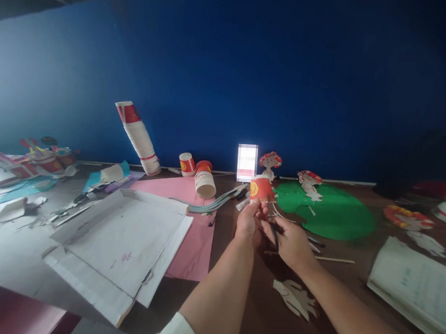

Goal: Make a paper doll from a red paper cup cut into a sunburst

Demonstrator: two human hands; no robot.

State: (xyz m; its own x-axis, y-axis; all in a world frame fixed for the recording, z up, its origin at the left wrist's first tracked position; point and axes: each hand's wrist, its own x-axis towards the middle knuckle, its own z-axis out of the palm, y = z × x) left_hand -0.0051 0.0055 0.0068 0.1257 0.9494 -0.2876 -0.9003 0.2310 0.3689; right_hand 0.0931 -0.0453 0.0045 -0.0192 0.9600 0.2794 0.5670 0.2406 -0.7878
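Pinched in my left hand (248,220) is a red paper cup (263,188) with a yellow emblem. My right hand (287,240) is closed around a pair of scissors (275,235) with dark handles, just under the cup's lower edge. Thin white strips hang beside the cup there. Whether the blades touch the paper is hard to see. Below my right wrist lies a white paper cutout figure (296,298). Past the cup stands a paper figure (270,161) with a red-and-white curled rim round its head.
A tall stack of paper cups (139,139) leans against the blue partition (213,86). A flattened white box (123,246) lies on pink paper (198,251) to the left. On the right are green paper (341,212), a wooden stick (334,260) and an open book (416,284).
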